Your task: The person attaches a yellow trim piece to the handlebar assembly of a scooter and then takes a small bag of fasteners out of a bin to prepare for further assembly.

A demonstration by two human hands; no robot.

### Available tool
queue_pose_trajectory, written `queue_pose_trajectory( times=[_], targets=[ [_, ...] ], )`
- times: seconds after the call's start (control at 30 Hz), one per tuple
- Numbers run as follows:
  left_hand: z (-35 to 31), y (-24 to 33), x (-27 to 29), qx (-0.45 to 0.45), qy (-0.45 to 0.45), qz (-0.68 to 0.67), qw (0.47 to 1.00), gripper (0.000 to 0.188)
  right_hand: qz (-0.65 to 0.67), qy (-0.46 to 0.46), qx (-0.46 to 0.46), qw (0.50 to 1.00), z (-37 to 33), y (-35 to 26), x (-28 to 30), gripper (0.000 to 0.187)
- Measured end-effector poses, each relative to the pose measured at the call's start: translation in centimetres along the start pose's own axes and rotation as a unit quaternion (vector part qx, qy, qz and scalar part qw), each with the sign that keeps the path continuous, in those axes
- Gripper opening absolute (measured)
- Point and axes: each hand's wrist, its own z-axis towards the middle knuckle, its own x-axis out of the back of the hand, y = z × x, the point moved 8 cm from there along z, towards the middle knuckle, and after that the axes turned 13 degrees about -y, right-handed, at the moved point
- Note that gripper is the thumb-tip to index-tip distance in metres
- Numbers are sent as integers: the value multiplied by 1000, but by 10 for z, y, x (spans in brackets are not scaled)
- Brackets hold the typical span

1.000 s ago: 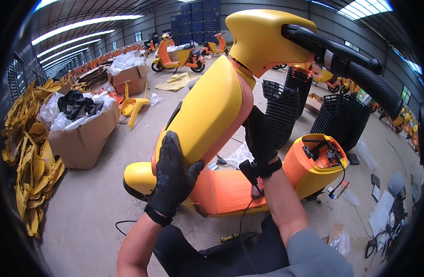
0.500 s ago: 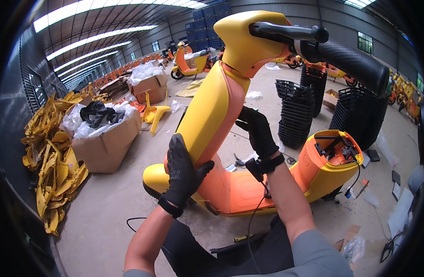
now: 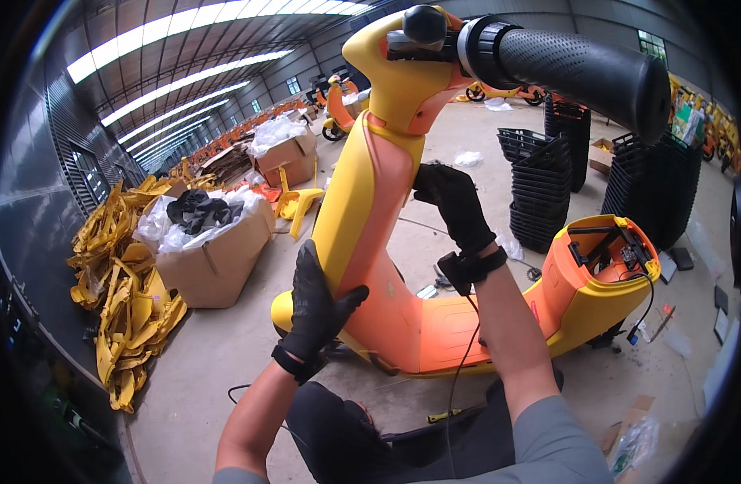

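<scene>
Yellow-and-orange scooter [image 3: 459,323], clock centred on its front column [image 3: 362,210], which stands mid-view and leans toward 1 o'clock. Left hand [image 3: 315,305], black glove, at 7 o'clock: not closed, fingers laid up along the column's yellow side, thumb spread across the orange face. Right hand [image 3: 461,206], same glove, at 3 o'clock: fingers bent, tips right at the orange edge; can't tell if they grip it or just touch, contact side hidden.

Handlebar grip [image 3: 588,77] at 2 o'clock, well apart from both hands. Rear body [image 3: 584,302] with open top between 3 and 4. Yellow front fender [image 3: 281,310] just beside the left wrist, 7 to 8.

For good handling, I'd say: left palm flat, load spread over the whole palm rather than the thumb tip, since the smooth panel probably marks or slips. Right fingertips best follow the edge evenly, no prying at one spot. Both hands should push against each other so the column doesn't twist. Wrist unit [image 3: 457,273] on the right arm could scrape the orange side, better kept turned outward
</scene>
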Motion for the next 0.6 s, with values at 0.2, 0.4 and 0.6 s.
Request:
queue_pose_trajectory(
  times=[0.2, 0.4, 0.6],
  targets=[
    [12, 9, 12, -38, -12, -15, 999, 98, 17, -62, -34, 997, 0, -3, -3, 28],
    [29, 31, 27, -47, -5, -6, 999, 85, 70, -118, -28, 990, -6, 14, 1, 29],
    [54, 65, 44, -60, -46, -136, 988, 88, 85, -113, -119, 983, -9, 37, 23, 28]
  ],
)
